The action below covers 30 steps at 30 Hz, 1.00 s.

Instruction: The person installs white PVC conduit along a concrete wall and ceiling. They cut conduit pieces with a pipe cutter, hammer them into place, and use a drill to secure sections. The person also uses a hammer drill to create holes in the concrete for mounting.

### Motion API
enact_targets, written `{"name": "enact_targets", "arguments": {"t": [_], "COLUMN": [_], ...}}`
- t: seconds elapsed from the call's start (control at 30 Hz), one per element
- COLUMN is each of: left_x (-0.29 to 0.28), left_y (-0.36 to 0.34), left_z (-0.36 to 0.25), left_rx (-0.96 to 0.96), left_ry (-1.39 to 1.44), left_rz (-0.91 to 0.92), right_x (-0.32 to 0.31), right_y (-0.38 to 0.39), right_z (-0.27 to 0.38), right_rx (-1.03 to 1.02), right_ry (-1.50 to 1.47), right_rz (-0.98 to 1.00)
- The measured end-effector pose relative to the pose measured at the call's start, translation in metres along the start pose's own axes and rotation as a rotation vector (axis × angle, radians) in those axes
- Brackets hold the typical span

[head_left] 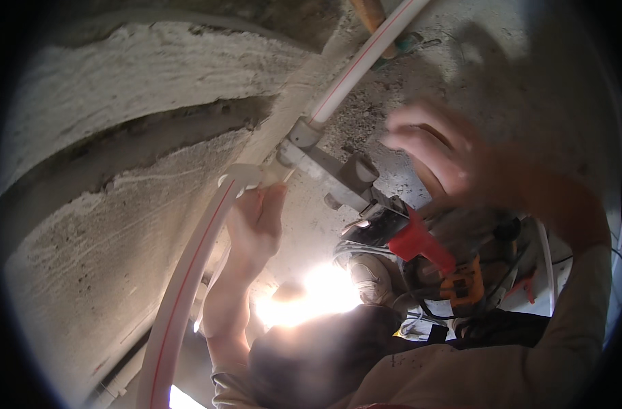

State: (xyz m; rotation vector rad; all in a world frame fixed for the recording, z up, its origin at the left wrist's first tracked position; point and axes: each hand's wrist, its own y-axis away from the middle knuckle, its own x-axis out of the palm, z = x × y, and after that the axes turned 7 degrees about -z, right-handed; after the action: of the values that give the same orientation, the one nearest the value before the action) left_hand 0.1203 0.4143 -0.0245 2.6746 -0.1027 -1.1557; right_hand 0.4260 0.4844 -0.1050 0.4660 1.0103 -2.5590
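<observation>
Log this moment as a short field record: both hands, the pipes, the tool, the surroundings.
left hand: left hand grips the end of the curved white plastic pipe with a red stripe at its white fitting
right hand: right hand is open with fingers spread, blurred, and holds nothing visible
tool: grey pipe-welding iron with a red handle sits between the two pipes
second pipe: straight white red-striped pipe enters the grey socket
surroundings: rough plastered wall with a chased groove; orange power tool below

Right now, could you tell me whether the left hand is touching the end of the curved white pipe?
Touching. The head view shows the left hand with its fingers against the end of the curved white pipe, with no gap visible.
</observation>
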Motion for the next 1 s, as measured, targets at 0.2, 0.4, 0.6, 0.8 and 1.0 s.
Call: {"name": "enact_targets", "arguments": {"t": [0.2, 0.4, 0.6, 0.8, 1.0], "left_x": [0.002, 0.007, 0.007, 0.004, 0.006], "left_y": [-0.003, -0.006, -0.006, -0.005, -0.004], "left_z": [0.004, 0.006, 0.007, 0.005, 0.002], "left_rx": [0.053, 0.094, 0.089, 0.051, 0.020], "left_ry": [-0.147, -0.045, -0.047, -0.102, -0.113], "left_rz": [-0.060, -0.106, -0.126, -0.101, -0.121], "right_x": [-0.004, 0.020, 0.033, 0.033, 0.033], "right_y": [0.091, 0.111, 0.116, 0.104, 0.106], "right_z": [0.049, 0.058, 0.065, 0.069, 0.073], "right_rx": [1.224, 1.411, 1.420, 1.411, 1.449], "right_ry": [-0.579, -0.952, -0.990, -0.885, -0.866], "right_rz": [0.844, 0.678, 0.606, 0.583, 0.589]}}
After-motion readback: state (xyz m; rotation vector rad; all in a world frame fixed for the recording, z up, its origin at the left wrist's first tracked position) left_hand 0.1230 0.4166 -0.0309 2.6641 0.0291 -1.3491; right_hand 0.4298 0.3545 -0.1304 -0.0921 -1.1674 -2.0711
